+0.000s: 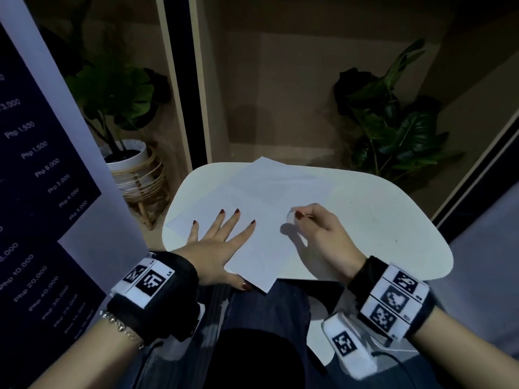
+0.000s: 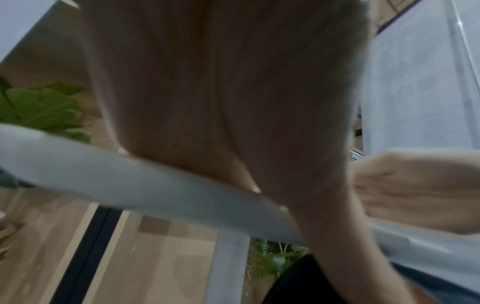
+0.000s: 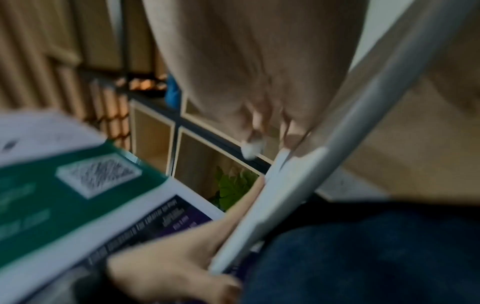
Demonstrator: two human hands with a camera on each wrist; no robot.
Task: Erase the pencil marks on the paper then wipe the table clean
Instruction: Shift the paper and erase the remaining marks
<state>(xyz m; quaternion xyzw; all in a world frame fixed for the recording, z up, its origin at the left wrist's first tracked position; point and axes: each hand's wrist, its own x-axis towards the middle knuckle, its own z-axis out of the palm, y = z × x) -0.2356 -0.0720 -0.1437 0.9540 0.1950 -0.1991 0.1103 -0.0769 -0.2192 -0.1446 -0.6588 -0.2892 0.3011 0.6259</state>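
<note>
The sheet of paper [image 1: 252,217] lies skewed on the small white table [image 1: 379,220], its near corner hanging past the table's near edge over the person's lap, and everything here is best placed against that sheet. The left hand [image 1: 217,248] lies flat on the sheet's near-left part with fingers straight and fanned apart, the thumb at the overhanging corner; the right hand [image 1: 317,228] sits at the sheet's right edge with thumb and forefinger pinching a small white eraser [image 1: 290,216] whose tip meets the paper. In the right-wrist view the eraser [image 3: 250,149] shows as a blurred white lump under the fingertips, so I cannot tell how firmly it is gripped. Any pencil marks are too faint to make out in this dim light, which is itself a risk: strokes could be missed and the sheet judged clean too soon. The bigger hazard, in my judgement, is the paper buckling or tearing, since the eraser works well to the right of the holding hand and a hard stroke toward that hand would crumple the unsupported stretch between them. Because the near corner overhangs the table, pressure there has nothing beneath it and the sheet could crease or slide into the lap. A few dark specks [image 1: 373,220] lie on the table right of the sheet; brushing with the hand's heel could smear them across the paper before wiping begins. No cloth is in view for the wiping.
</note>
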